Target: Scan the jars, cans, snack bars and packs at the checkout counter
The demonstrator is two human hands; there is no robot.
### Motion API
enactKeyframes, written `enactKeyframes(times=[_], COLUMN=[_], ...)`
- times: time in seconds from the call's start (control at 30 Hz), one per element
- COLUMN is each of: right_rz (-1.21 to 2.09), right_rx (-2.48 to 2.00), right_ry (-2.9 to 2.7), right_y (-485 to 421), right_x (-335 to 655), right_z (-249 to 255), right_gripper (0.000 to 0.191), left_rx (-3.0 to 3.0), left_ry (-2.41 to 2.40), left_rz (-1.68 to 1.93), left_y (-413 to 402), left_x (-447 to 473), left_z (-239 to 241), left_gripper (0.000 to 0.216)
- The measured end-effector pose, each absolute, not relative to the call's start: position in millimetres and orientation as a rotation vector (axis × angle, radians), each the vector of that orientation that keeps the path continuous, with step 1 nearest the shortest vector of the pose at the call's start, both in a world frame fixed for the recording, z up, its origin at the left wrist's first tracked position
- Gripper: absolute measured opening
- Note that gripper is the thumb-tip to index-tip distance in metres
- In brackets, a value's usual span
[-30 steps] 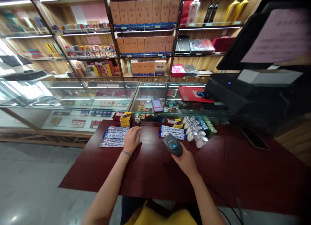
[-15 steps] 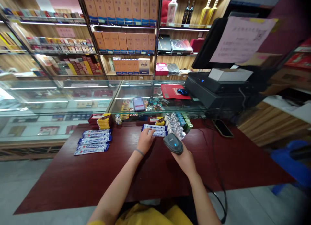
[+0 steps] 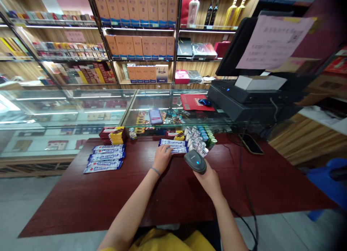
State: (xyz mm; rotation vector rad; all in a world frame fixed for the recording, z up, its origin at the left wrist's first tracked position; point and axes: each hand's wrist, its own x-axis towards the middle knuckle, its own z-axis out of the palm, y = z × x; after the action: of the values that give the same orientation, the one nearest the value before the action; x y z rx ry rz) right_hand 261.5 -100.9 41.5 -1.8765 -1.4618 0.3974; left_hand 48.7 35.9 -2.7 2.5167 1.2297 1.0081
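My right hand (image 3: 208,177) is wrapped round the handle of a black barcode scanner (image 3: 195,161), with a blue light lit on its top. The scanner points forward, over the table just short of the cans. My left hand (image 3: 162,159) has its fingers bent over the left end of the nearest of a few blue-and-white snack packets (image 3: 179,143); the fingertips are partly hidden. Right behind these packets lies a short stack of red-and-yellow boxes (image 3: 175,134). Rows of small cans (image 3: 199,137), with silver, blue and green ones, stand to their right.
More blue-and-white packets (image 3: 105,157) lie at the table's left, below a red-and-yellow box stack (image 3: 115,135) and a small jar (image 3: 132,133). A phone (image 3: 251,143) and the scanner's cable (image 3: 245,186) are at right. The glass counter (image 3: 135,99) borders the back, with a monitor (image 3: 235,47).
My left fingers have drawn in slightly and bent over the near packet's left end. The scanner stays in my right hand, almost unmoved. The whole view has shifted a little.
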Motion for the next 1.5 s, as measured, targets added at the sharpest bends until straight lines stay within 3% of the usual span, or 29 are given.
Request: enactKeyframes(times=[0.13, 0.3, 0.47, 0.7, 1.07, 1.33, 1.5], right_rz=[0.408, 0.461, 0.543, 0.581, 0.537, 0.521, 0.522], right_rx=[-1.863, -1.828, -1.716, -1.731, -1.776, -1.84, -1.849], right_ry=[-1.42, -1.418, -1.481, -1.572, -1.483, -1.593, -1.656], right_y=[-101, -100, -98, -97, -97, -87, -81], right_x=[260, 250, 231, 221, 212, 200, 185], right_z=[45, 49, 50, 47, 53, 44, 45], right_gripper=[0.042, 0.048, 0.053, 0.024, 0.04, 0.041, 0.038], left_rx=[2.059, 1.276, 1.037, 1.049, 1.1, 1.792, 2.1], left_ry=[1.218, 1.018, 0.939, 1.012, 0.94, 1.403, 1.681], left_rz=[1.123, 0.94, 0.935, 0.928, 0.979, 1.141, 1.085], left_y=[35, 29, 25, 27, 33, 33, 24], left_x=[38, 13, 3, 3, -8, -108, -176], left_z=[6, 11, 8, 7, 16, 65, 68], left_gripper=[0.029, 0.05, 0.06, 0.056, 0.056, 0.032, 0.026])
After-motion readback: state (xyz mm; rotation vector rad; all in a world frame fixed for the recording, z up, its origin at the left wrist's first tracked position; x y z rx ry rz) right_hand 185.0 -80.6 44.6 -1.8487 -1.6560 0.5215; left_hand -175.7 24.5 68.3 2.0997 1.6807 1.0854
